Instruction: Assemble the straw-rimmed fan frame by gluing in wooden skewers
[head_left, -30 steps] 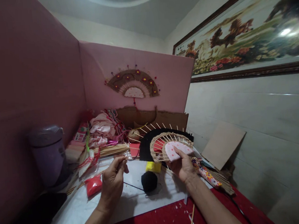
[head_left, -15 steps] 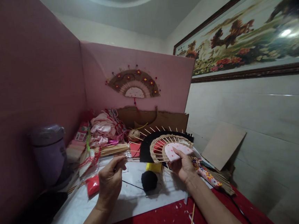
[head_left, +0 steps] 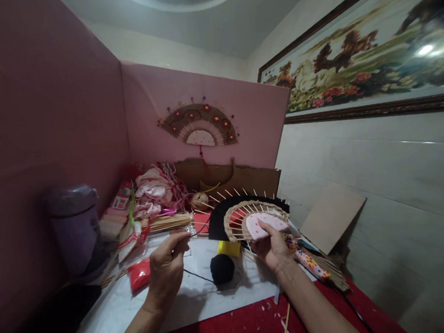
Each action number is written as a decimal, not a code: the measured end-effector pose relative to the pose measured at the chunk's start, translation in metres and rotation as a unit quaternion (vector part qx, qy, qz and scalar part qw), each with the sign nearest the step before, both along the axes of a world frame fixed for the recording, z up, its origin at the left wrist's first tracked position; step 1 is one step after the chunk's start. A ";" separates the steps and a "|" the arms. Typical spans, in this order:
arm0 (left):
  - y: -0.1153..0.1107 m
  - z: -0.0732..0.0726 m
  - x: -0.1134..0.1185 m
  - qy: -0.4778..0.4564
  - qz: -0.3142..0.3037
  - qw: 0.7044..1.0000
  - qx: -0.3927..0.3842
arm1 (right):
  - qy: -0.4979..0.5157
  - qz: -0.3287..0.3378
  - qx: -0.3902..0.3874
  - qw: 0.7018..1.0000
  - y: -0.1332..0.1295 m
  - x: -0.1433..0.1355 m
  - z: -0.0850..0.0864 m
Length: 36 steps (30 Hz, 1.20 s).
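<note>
My right hand (head_left: 271, 247) grips a half-round fan (head_left: 219, 219) by its pink dotted centre piece (head_left: 264, 225), thumb on top. Thin sticks radiate from the fan through a twine band and a wide black yarn band. At the fan's left, my left hand (head_left: 170, 259) pinches a black yarn strand between thumb and fingers. The strand runs up to the fan's left edge. A black yarn ball (head_left: 222, 269) lies on white paper between my hands, its strand leading toward my left hand, beside a yellow block (head_left: 229, 247).
A red packet (head_left: 139, 275) lies left of my left hand. Behind are bundled sticks (head_left: 165, 223), pink fabric (head_left: 154, 188) and a twine ball (head_left: 199, 200). A lidded purple container (head_left: 76, 231) stands left. Another fan (head_left: 199, 126) hangs on the pink board. Cardboard (head_left: 333, 216) leans right.
My left hand has shifted very slightly right with the yarn. The fan remains in my right hand, almost unmoved.
</note>
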State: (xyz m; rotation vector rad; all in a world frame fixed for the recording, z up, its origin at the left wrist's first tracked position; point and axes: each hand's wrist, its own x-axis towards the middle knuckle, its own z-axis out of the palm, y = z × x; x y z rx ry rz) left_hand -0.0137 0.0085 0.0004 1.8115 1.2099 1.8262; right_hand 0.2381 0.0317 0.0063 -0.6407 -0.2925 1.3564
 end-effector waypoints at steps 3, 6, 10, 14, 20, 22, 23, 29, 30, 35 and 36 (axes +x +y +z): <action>-0.002 0.001 0.002 0.016 -0.021 1.000 0.014 | 0.000 -0.007 0.006 1.000 0.002 0.001 -0.001; -0.004 -0.001 0.004 0.050 -0.055 0.997 0.020 | 0.002 -0.009 0.012 1.000 0.002 0.002 -0.002; -0.005 -0.004 0.005 0.090 -0.058 0.994 0.028 | 0.005 -0.010 0.012 1.000 0.003 0.002 -0.001; -0.004 -0.004 0.004 0.073 -0.033 0.996 0.026 | 0.004 0.000 0.012 1.000 0.002 0.003 -0.001; -0.004 -0.001 0.002 0.045 -0.007 0.999 -0.008 | 0.001 -0.001 0.012 1.000 0.001 0.002 -0.001; -0.005 0.000 0.002 0.034 -0.002 0.999 -0.024 | 0.000 -0.003 0.014 1.000 0.001 0.002 -0.001; -0.005 0.001 0.003 0.029 0.001 0.999 -0.032 | 0.000 -0.002 0.014 1.000 0.001 0.002 -0.001; -0.005 0.002 0.003 0.035 0.027 0.997 -0.069 | -0.001 -0.005 0.018 1.000 0.000 0.001 0.001; -0.004 0.002 0.003 0.038 0.032 0.996 -0.075 | 0.000 -0.006 0.019 1.000 0.000 0.001 0.001; -0.003 0.001 0.001 0.048 0.044 0.992 -0.109 | 0.001 -0.009 0.019 1.000 -0.001 0.000 0.002; -0.003 0.001 0.000 0.053 0.045 0.991 -0.115 | 0.001 -0.008 0.019 1.000 0.000 0.000 0.002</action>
